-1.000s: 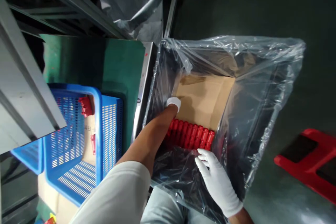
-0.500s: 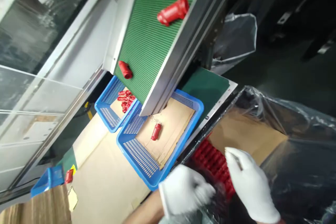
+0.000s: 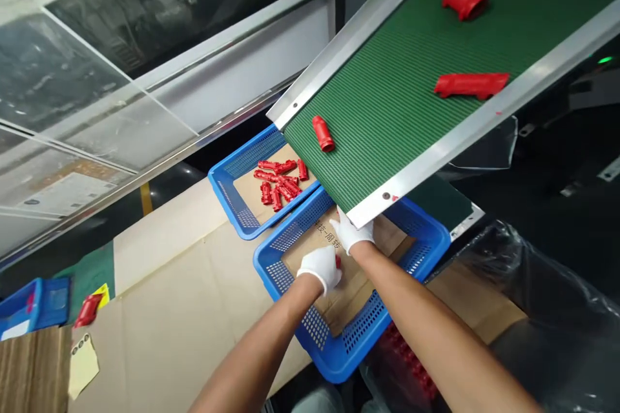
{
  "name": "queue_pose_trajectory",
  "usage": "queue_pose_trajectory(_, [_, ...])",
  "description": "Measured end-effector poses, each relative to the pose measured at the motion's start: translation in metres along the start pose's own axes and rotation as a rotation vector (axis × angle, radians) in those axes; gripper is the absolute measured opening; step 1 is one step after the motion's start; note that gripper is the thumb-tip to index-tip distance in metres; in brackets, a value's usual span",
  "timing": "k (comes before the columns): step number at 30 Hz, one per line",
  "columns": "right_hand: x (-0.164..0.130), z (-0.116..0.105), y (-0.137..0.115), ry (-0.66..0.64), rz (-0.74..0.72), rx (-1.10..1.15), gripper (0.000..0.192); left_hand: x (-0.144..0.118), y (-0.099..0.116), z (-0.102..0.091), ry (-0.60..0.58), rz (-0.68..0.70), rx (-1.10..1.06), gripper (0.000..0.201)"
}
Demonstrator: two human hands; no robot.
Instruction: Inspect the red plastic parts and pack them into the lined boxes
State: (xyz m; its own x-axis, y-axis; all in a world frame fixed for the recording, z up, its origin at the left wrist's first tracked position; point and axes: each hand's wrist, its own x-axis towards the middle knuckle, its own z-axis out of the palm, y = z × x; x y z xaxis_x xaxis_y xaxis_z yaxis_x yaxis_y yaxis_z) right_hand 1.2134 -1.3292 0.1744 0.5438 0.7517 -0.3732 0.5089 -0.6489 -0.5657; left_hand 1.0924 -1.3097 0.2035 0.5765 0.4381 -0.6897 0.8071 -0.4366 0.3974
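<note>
Gloved hands (image 3: pixel 334 248) close together, left apparently closed

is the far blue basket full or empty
Neither: partly filled. The far blue plastic mesh basket holds a small cluster of red plastic parts on bare cardboard.

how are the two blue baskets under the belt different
The near blue basket has both gloved hands in it, the left hand closed around a red piece and the right hand under the belt's end; the far blue basket has no hands in it. The far one holds a loose pile of red parts; the near one shows mostly bare cardboard. Both are perforated and cardboard-lined.
</note>
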Motion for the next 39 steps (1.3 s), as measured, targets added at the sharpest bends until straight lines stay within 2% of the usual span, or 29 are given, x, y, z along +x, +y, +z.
queue_pose_trajectory(3, [0.009,0.005,-0.002,-0.012,0.031,-0.039,0.025,-0.033,-0.02,-0.003,-0.07,0.096,-0.146,0.029])
queue_pose_trajectory(4, [0.008,0.005,-0.004,-0.025,0.031,-0.042,0.026,-0.045,-0.026,-0.002,-0.09,0.132,-0.29,0.034])
queue_pose_trajectory(6, [-0.004,0.003,-0.006,-0.075,0.019,-0.043,0.024,-0.065,-0.037,0.002,-0.103,0.173,-0.727,0.049])
queue_pose_trajectory(8, [-0.034,-0.003,-0.007,-0.152,-0.011,-0.041,0.018,-0.08,-0.043,0.007,-0.08,0.167,-1.178,0.061])
queue_pose_trajectory(9, [-0.054,-0.009,-0.006,-0.195,-0.033,-0.023,0.015,-0.086,-0.045,0.008,-0.069,0.159,-1.331,0.063])
queue_pose_trajectory(11, [-0.101,-0.025,0.0,-0.257,-0.073,0.058,0.017,-0.092,-0.045,0.009,-0.074,0.162,-1.509,0.062])
queue_pose_trajectory(12, [-0.125,-0.034,0.003,-0.267,-0.085,0.194,0.017,-0.093,-0.044,0.01,-0.09,0.168,-1.552,0.06])
queue_pose_trajectory(14, [-0.168,-0.049,0.012,-0.254,0.013,0.444,0.019,-0.093,-0.039,0.01,-0.128,0.18,-1.6,0.058])
queue_pose_trajectory(16, [-0.199,-0.057,0.019,-0.211,0.16,0.715,0.033,-0.092,-0.031,0.013,-0.172,0.187,-1.624,0.056])
queue_pose_trajectory(18, [-0.217,-0.059,0.027,-0.12,0.283,0.982,0.044,-0.09,-0.019,0.019,-0.188,0.187,-1.591,0.054])
queue_pose_trajectory(20, [-0.226,-0.059,0.035,0.01,0.364,1.226,0.049,-0.089,-0.004,0.028,-0.139,0.186,-1.476,0.052])
queue_pose_trajectory(23, [-0.234,-0.06,0.053,0.124,0.467,1.567,0.038,-0.088,0.022,0.044,-0.054,0.2,-1.297,0.051])
queue_pose_trajectory(26, [-0.247,-0.062,0.073,0.107,0.526,1.82,0.021,-0.09,0.046,0.059,-0.068,0.224,-1.23,0.05])
queue_pose_trajectory(29, [-0.263,-0.056,0.091,0.156,0.538,1.821,0.016,-0.091,0.069,0.074,-0.117,0.222,-1.187,0.043])
queue_pose_trajectory(33, [-0.277,-0.041,0.107,0.28,0.558,1.696,0.024,-0.09,0.095,0.098,-0.194,0.225,-1.129,0.035])
queue_pose_trajectory(37, [-0.286,-0.04,0.116,0.319,0.569,1.624,0.024,-0.088,0.116,0.121,-0.302,0.075,-1.192,0.042])
queue_pose_trajectory(39, [-0.291,-0.047,0.119,0.359,0.63,1.585,0.022,-0.087,0.123,0.127,-0.295,0.011,-1.221,0.047])
